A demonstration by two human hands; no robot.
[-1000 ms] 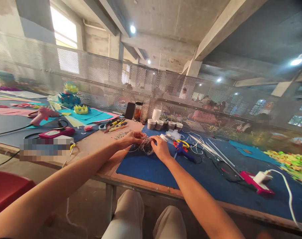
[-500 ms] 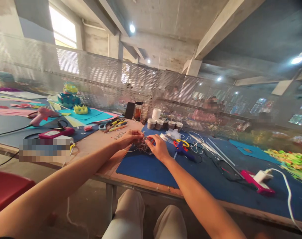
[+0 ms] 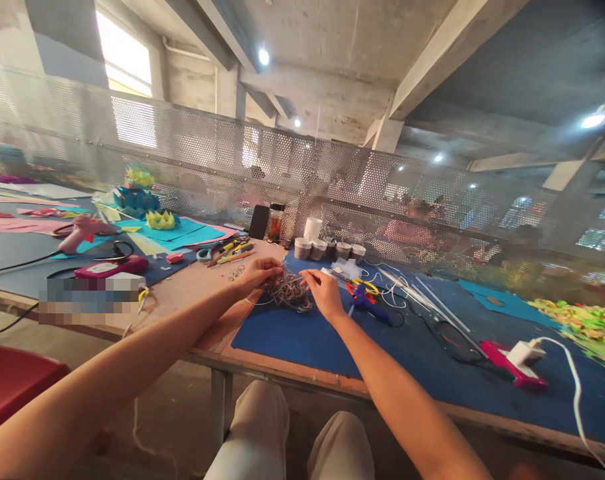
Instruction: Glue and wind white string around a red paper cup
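A tangled bundle of thin brownish-grey strands point(image 3: 291, 293) lies on the blue mat point(image 3: 302, 340), between and just below my hands. My left hand point(image 3: 259, 275) is at its upper left, thumb and fingertips pinched together; what they grip is too small to make out. On the other side, my right hand point(image 3: 321, 288) is closed in a pinch at the bundle's upper right edge, and whatever is in its fingertips cannot be made out. A small gap separates the two hands.
Behind the hands stand several small cups point(image 3: 318, 249), a white roll point(image 3: 313, 228) and a lidded jar point(image 3: 276, 223). Pliers point(image 3: 232, 252) lie left; a blue glue gun point(image 3: 367, 303), cords and a pink power strip point(image 3: 513, 363) lie right. A perforated screen point(image 3: 207, 160) runs behind.
My right hand has moved slightly right, away from my left hand, opening a gap between them. More of the strand bundle now shows.
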